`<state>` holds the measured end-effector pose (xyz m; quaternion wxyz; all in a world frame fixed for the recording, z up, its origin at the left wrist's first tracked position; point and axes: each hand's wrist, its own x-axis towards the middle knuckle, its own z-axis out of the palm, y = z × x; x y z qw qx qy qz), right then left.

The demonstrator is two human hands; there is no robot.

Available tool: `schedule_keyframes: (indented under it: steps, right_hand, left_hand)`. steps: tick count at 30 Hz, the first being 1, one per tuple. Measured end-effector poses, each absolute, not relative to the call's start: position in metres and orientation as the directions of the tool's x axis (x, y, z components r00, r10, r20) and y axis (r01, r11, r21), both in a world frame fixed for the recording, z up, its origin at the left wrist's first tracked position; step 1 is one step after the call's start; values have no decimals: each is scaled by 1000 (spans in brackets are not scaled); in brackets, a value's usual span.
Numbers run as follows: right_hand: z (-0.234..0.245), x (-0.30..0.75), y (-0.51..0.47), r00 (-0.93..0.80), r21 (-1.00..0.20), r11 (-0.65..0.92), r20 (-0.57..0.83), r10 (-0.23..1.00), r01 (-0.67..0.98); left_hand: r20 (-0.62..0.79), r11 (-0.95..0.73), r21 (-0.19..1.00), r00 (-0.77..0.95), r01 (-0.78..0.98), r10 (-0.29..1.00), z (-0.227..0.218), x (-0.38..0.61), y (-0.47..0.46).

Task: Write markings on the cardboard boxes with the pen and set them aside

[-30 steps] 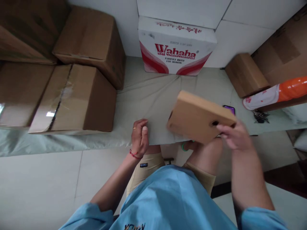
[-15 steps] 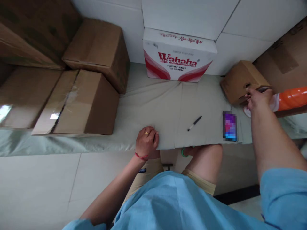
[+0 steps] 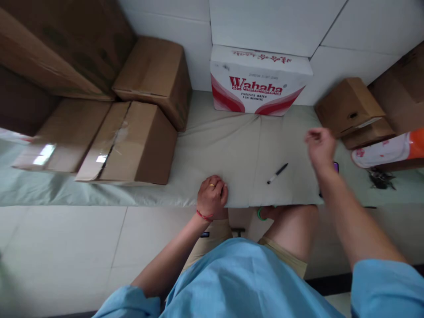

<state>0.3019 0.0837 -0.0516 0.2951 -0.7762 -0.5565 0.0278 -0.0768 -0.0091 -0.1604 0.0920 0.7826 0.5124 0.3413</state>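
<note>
My left hand (image 3: 212, 195) rests on the front edge of the cloth-covered table (image 3: 225, 150), loosely closed in a fist with no object showing in it. Over the right part of the table is my right hand (image 3: 320, 145), slightly blurred, its fingers curled together. Whether something small is inside them is hidden. A black-and-white pen (image 3: 277, 173) lies between the hands, nearer the right one. Under my right forearm a phone (image 3: 336, 167) is mostly covered. Just beyond that hand sits a small brown carton (image 3: 349, 108) with a round hole in its side.
A white-and-red Wahaha water carton (image 3: 255, 84) stands against the wall. Brown cardboard boxes (image 3: 122, 141) are stacked at the left. To the right are an orange-and-white plastic package (image 3: 384, 150) and a dark bunch that looks like keys (image 3: 380, 177).
My right hand has drawn back from the holed carton, moving left over the table and partly covering the phone. My left hand stays on the edge. The view has shifted slightly.
</note>
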Motion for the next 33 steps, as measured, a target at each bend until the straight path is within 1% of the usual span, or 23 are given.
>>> schedule_keyframes:
  steps: [1,3,5,6,7,9,12,14,15,16,17,19,20,21,22,24,26,27,28,30,31,32,33]
  right_hand:
    - [-63,269,66,247,-529,-87,241,939,844]
    - [-89,208,27,1,-588,117,196,981,800]
    - [-112,160,-7,-178,-627,260,191,965,734]
    - [-122,145,-19,-284,-636,353,213,935,687]
    - [-130,135,-29,-331,-633,391,218,918,669]
    - [-143,127,-38,-352,-617,422,240,905,664]
    - [-153,131,-37,-259,-603,378,279,925,703]
    - [-155,133,-34,-218,-596,361,300,929,717]
    - [-156,133,-34,-211,-590,361,310,927,722]
    - [-157,133,-33,-211,-581,366,319,924,727]
    - [-157,132,-33,-215,-573,375,329,919,729]
    - [-157,131,-34,-224,-563,390,342,912,728]
    - [-157,130,-35,-225,-563,392,344,911,728]
    - [-157,130,-36,-223,-565,389,343,913,727]
    - [-157,130,-36,-216,-570,383,339,916,727]
    - [-156,129,-36,-199,-594,369,334,922,715]
    - [-154,129,-35,-165,-658,349,327,931,667]
    - [-153,130,-34,-144,-696,338,323,935,634]
    - [-152,130,-34,-126,-725,329,321,939,606]
    - [-150,132,-34,-55,-796,275,292,955,540]
    - [-149,134,-35,-6,-826,236,271,963,512]
    - [-147,135,-38,45,-861,189,237,970,472]
    - [-145,137,-42,102,-906,130,186,977,403]
  left_hand:
    - [441,-461,499,242,734,864,-159,-77,-9]
    - [442,-465,513,242,721,863,-155,-80,-11]
    - [455,-444,530,200,722,868,-145,-92,-16]
    - [477,-422,535,150,732,866,-139,-101,-19]
    - [511,-394,533,86,749,855,-132,-113,-22]
    - [616,-342,500,-50,796,786,-116,-143,-27]
    - [797,-265,367,-154,892,584,-96,-194,-28]
    - [842,-135,288,-183,948,507,-88,-222,-23]
    - [843,-77,291,-218,953,493,-85,-231,-19]
    - [805,-27,340,-277,940,524,-83,-237,-15]
    - [741,9,415,-343,910,578,-81,-239,-10]
    - [552,84,560,-446,825,704,-78,-237,-1]
    - [475,114,602,-469,791,744,-77,-232,2]
    - [428,134,627,-483,768,764,-77,-228,3]
    - [418,138,643,-496,753,761,-76,-222,4]
    - [449,109,676,-524,729,724,-77,-213,1]
    - [447,32,746,-536,665,717,-77,-204,-7]
    - [428,-22,795,-534,607,729,-76,-200,-11]
    - [394,-82,849,-522,522,756,-74,-196,-16]
    - [277,-166,951,-484,261,830,-68,-186,-25]
    - [194,-163,981,-447,106,873,-64,-181,-28]
    - [92,-118,992,-395,-44,914,-60,-176,-32]
    - [-32,-29,983,-322,-183,946,-58,-170,-35]
